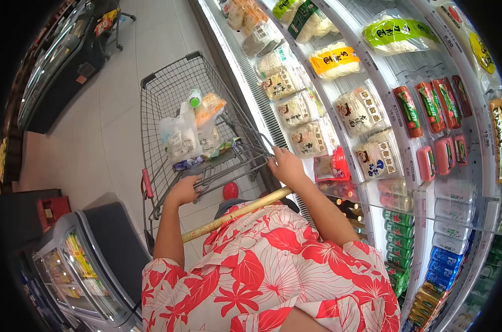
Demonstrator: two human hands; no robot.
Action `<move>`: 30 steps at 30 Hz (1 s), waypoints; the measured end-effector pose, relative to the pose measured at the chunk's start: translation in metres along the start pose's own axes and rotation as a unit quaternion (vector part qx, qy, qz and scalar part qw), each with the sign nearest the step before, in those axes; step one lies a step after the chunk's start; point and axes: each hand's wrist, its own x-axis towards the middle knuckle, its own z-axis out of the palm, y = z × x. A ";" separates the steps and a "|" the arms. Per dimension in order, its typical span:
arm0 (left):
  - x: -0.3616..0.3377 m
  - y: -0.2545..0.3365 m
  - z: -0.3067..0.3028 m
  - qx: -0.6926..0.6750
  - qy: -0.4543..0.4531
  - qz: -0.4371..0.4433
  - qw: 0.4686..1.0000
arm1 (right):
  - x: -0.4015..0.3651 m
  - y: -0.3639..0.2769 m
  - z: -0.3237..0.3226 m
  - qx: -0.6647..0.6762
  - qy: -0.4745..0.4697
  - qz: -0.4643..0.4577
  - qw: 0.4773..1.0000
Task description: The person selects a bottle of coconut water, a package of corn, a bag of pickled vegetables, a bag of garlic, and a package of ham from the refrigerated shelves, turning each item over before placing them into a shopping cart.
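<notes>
A wire shopping cart (154, 116) stands in front of me, its yellow handle bar (237, 214) close to my body. My left hand (184, 190) curls its fingers on the wire frame at the cart's near left. On the near right, my right hand (287, 166) is closed over the upper edge of the frame, beside the chilled shelf. In the basket lie a white plastic bag (180, 138), an orange-and-white packet (209, 109), a green-capped bottle (194, 98) and a purple packet (188, 163).
A refrigerated shelf on the right holds noodle packs (359, 110), red sausage packs (408, 110) and green cans (399, 232). Freezer cabinets (85, 249) stand at left. Tiled floor (104, 133) runs along the cart's left. Another cart (111, 25) is at the far left.
</notes>
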 end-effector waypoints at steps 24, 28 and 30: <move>-0.003 0.021 -0.021 -0.015 -0.138 -0.044 0.989 | -0.004 -0.012 -0.001 -0.076 -0.013 -0.051 0.996; -0.015 0.045 -0.046 -0.066 -0.179 -0.069 0.979 | -0.009 -0.017 -0.003 -0.064 -0.016 -0.040 0.997; 0.002 -0.009 -0.019 -0.048 -0.160 0.026 0.986 | -0.008 -0.014 -0.003 -0.059 -0.004 -0.038 0.997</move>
